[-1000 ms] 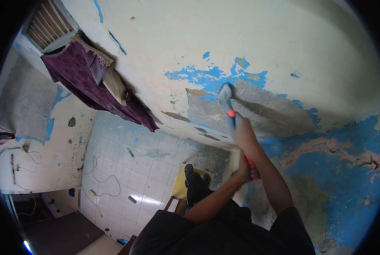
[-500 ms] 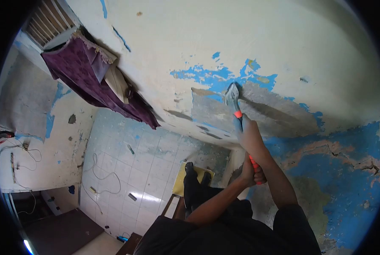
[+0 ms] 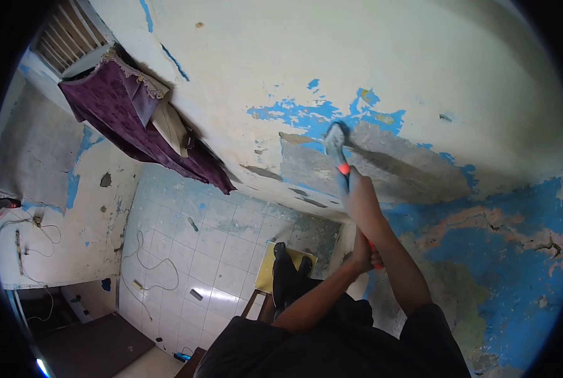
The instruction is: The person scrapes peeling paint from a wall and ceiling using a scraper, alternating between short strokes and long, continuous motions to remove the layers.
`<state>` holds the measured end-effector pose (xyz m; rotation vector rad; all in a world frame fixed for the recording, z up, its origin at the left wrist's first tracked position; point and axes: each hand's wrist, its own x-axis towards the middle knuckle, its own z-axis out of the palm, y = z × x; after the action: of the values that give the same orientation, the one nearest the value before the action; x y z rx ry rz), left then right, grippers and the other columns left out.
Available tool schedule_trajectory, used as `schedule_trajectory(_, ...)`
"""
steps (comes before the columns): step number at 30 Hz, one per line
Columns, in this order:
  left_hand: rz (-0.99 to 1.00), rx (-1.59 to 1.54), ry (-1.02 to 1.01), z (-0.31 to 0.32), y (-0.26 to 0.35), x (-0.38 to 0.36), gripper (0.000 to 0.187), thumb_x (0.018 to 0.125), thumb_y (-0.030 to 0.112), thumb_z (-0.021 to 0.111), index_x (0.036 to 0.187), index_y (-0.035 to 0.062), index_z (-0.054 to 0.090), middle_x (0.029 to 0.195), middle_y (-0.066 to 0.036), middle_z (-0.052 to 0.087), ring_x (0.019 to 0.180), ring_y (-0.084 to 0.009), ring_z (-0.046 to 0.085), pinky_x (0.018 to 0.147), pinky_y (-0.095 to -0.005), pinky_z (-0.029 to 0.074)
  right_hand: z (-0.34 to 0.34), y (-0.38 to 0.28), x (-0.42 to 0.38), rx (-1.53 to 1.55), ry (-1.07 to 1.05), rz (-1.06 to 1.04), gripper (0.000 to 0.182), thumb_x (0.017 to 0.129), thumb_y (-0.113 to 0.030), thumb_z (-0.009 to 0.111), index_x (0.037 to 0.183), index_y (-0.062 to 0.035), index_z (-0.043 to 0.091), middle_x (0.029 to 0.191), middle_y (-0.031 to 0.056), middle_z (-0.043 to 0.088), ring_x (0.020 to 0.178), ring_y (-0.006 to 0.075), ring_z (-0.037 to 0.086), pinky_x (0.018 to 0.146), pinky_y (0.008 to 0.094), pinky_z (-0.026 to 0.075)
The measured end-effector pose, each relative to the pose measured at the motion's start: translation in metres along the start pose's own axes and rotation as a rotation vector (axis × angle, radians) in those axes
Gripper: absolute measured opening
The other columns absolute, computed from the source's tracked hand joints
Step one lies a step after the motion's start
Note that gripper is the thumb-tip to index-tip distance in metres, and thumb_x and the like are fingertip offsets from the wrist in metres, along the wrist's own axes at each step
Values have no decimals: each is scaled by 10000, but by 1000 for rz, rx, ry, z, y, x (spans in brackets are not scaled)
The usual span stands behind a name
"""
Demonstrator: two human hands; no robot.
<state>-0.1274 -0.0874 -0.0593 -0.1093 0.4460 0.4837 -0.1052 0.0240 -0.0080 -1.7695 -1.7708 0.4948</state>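
Observation:
Both my hands grip a long-handled tool (image 3: 334,140) with a broad grey metal head and a grey handle with orange-red parts. My right hand (image 3: 359,191) is closed around the handle just below the head. Lower down, my left hand (image 3: 363,255) wraps the orange-red end of the handle, partly hidden behind my right forearm. The head overlaps the upper edge of a bare grey plaster patch (image 3: 388,154), where cream paint has flaked to blue. A dark shadow runs to the right from the tool. Its exact kind is too blurred to name.
A purple curtain (image 3: 114,113) hangs from the barred window at upper left. My feet stand on a yellow board (image 3: 266,268) above the tiled floor (image 3: 168,214). A loose cable (image 3: 176,271) and small pieces lie there. Cracked blue wall (image 3: 514,264) is at right.
The tool and both my hands have shifted slightly left, with the head staying near the top of the grey patch. My grip stays the same, and the view has turned a little.

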Motion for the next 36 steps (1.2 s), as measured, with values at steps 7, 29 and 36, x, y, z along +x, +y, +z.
schedule_trajectory(7,38,10,-112,-8,3,13,727,702,885,235,520,192,353,418,61,243,320,-95,213,337,-243,144,6,4,2,-70,-17,-23,229,882,-183,552,859,44,529,603,259,563,623,423,599,530,492,451)
schedule_trajectory(29,134,-74,197,-19,24,24,692,742,843,248,534,190,345,426,56,290,304,-95,231,318,-246,145,29,-10,23,-20,-34,-89,216,885,-170,548,860,45,539,663,268,565,630,420,590,508,447,420)
schedule_trajectory(36,-1,-45,-222,-15,4,-3,691,731,856,236,483,214,294,407,64,262,305,-89,230,314,-238,140,-1,-11,0,46,-28,69,250,902,-200,546,848,44,548,633,258,559,603,418,586,503,435,418)
